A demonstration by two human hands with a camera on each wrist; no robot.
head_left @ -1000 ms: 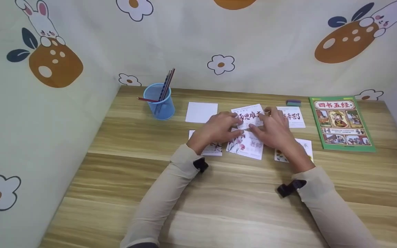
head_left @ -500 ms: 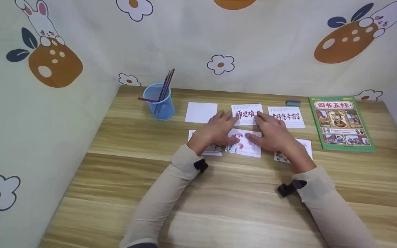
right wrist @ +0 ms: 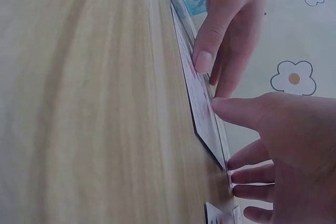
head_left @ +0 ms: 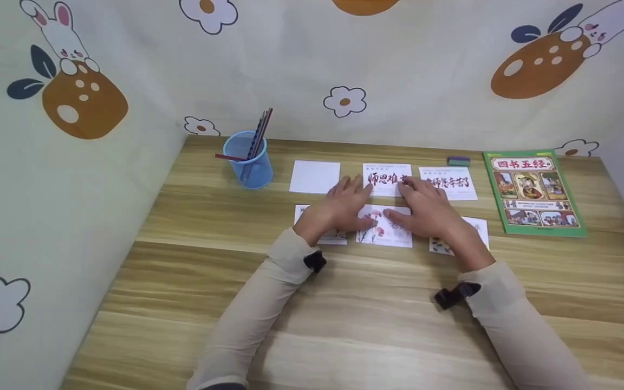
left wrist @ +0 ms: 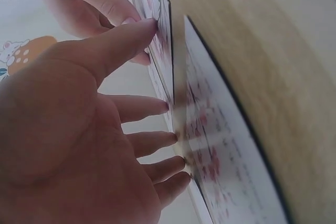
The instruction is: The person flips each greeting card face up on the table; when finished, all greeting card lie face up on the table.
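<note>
My left hand (head_left: 339, 208) and right hand (head_left: 428, 208) lie over the middle of two rows of cards, fingers extended. Both thumbs touch the pink flower card (head_left: 379, 236) in the front row. Just behind it is a card with dark red calligraphy (head_left: 387, 176), with fingertips at its sides. The right hand partly covers another calligraphy card (head_left: 461, 184) and a front card with leaves (head_left: 441, 247). Beneath the left wrist, a floral card (head_left: 335, 239) is mostly hidden. In the left wrist view, the left thumb (left wrist: 134, 35) rests on the flower card's surface.
A blank white card (head_left: 315, 176) lies at the back left. Beyond it stands a blue mesh cup (head_left: 258, 173) holding pencils. A small eraser-like block (head_left: 459, 161) and a green-bordered book (head_left: 534, 195) are on the right. A patterned cloth (head_left: 268, 65) hangs behind the table.
The middle calligraphy card and the flower card, tilted and touching earlier, now lie straighter with a gap between them. The right hand's fingers shifted down, uncovering more of the right calligraphy card.
</note>
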